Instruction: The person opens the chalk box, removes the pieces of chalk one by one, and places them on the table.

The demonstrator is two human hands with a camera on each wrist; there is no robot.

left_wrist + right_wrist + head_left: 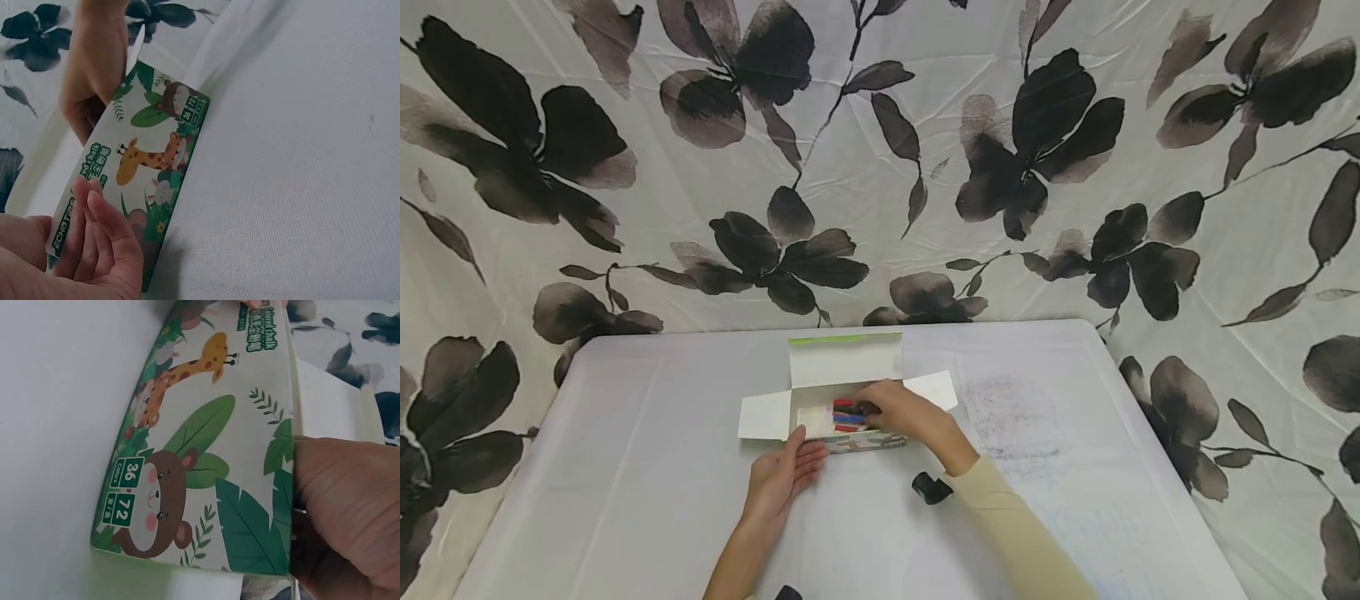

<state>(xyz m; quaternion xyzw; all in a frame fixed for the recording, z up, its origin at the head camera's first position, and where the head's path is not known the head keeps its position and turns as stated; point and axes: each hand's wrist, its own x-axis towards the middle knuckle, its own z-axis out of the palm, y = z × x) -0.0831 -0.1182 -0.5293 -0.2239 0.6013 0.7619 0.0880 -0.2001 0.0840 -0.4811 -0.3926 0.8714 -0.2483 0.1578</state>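
A chalk box (868, 443) lies on the table with its flaps raised and spread. Its front, printed with a giraffe and a bear, reads "colored chalk". My left hand (782, 479) holds the near left corner, thumb at the rim and fingers against the printed front (153, 159). Inside lie several short sticks (848, 418) in red, black and blue; their exact kind cannot be told. My right hand (898, 408) reaches over the right part into the box, at the sticks' right end. Its fingertips are hidden, in the right wrist view too, where the hand (350, 506) is behind the front wall.
The white-covered table (647, 500) has faint coloured smudges (1011, 417) right of the box. Floral cloth (910, 167) hangs behind and at the sides. A small black device (931, 488) is beside my right wrist, another (788, 592) near the left one.
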